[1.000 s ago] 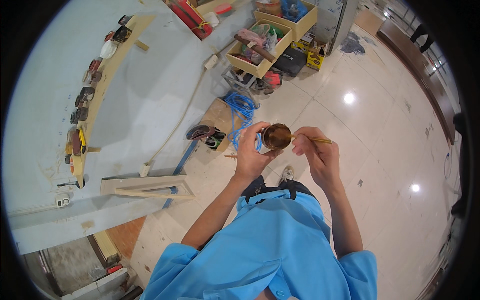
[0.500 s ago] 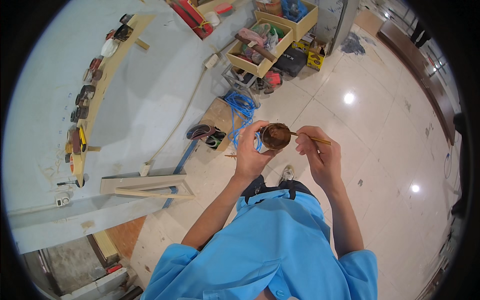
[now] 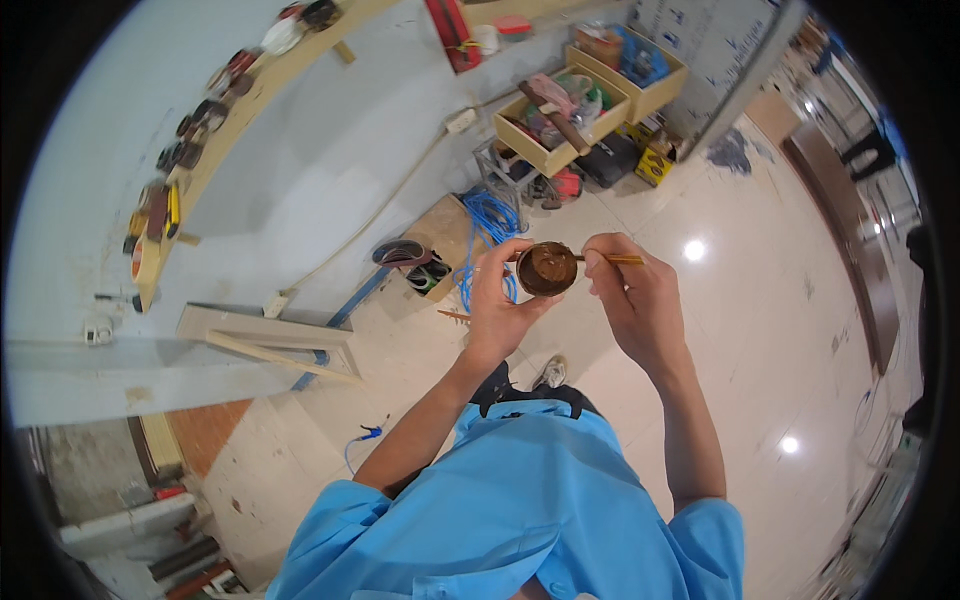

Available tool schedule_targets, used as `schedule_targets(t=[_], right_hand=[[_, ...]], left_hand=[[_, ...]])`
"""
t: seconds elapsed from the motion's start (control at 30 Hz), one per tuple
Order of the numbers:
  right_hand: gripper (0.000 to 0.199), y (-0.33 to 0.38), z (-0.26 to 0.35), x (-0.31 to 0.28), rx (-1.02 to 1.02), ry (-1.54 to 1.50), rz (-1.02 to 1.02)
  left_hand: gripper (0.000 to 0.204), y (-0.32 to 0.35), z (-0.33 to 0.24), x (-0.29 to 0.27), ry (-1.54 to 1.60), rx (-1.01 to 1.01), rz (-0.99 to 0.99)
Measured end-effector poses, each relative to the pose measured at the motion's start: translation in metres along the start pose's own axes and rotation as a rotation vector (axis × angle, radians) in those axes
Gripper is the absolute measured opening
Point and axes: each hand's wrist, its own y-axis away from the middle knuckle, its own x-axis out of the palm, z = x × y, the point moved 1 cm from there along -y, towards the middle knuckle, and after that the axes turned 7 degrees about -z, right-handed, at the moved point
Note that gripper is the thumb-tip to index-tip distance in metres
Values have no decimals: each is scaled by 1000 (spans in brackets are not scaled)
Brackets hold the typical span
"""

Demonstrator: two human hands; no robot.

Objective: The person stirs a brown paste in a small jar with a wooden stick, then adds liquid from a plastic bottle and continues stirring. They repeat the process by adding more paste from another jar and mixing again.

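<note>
My left hand [image 3: 497, 305] is wrapped round a small round cup [image 3: 546, 270], its mouth tilted up toward me. Thick brown paste coats the inside of the cup. In my right hand [image 3: 634, 300] a thin yellowish-brown stick [image 3: 626, 259] is pinched between thumb and fingers. It lies roughly level, and its left end reaches the cup's right rim. Whether that end dips into the paste is hard to make out, because the fingers partly cover it.
A wall shelf [image 3: 215, 150] with rolls of tape runs along the left. Ahead stand wooden drawers [image 3: 540, 158] full of bags, a coil of blue hose [image 3: 490, 222] and a box with sanding belts [image 3: 402, 254]. Boards [image 3: 285, 357] lean by the wall. Another person stands far right.
My right hand has come closer to the cup, and the stick now lies more level. My view has turned, so the shelf and drawers sit differently, and a blue-handled tool shows on the floor.
</note>
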Motion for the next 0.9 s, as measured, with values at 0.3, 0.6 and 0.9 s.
schedule_targets(t=[0.3, 0.6, 0.9], right_hand=[[11, -81, 41, 72, -228, -11, 207], [13, -142, 91, 171, -351, -45, 573], [10, -165, 121, 267, -485, -67, 717]], left_hand=[[77, -42, 9, -84, -67, -49, -281], [74, -79, 33, -182, 65, -130, -505], [76, -77, 76, -253, 84, -188, -634]])
